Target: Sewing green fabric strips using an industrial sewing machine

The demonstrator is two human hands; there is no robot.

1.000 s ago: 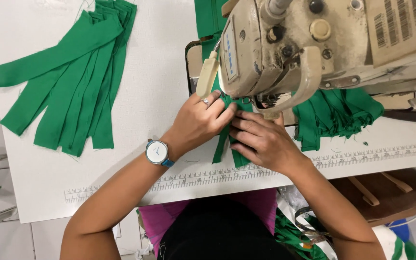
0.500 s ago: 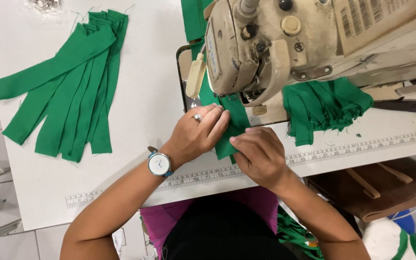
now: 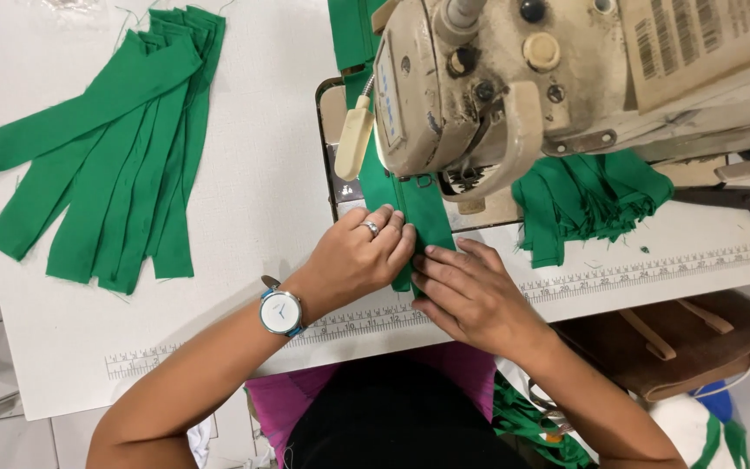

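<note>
Pressing flat with fingers nearly closed, the left hand and right hand pinch the narrow green fabric strip at the white tabletop's near edge, beneath the beige sewing machine.

We note matt green cloth strip under worn, yellowed enamel-metal sewing machine; table smooth matt white laminate; watch w/ glossy metal case.
</note>
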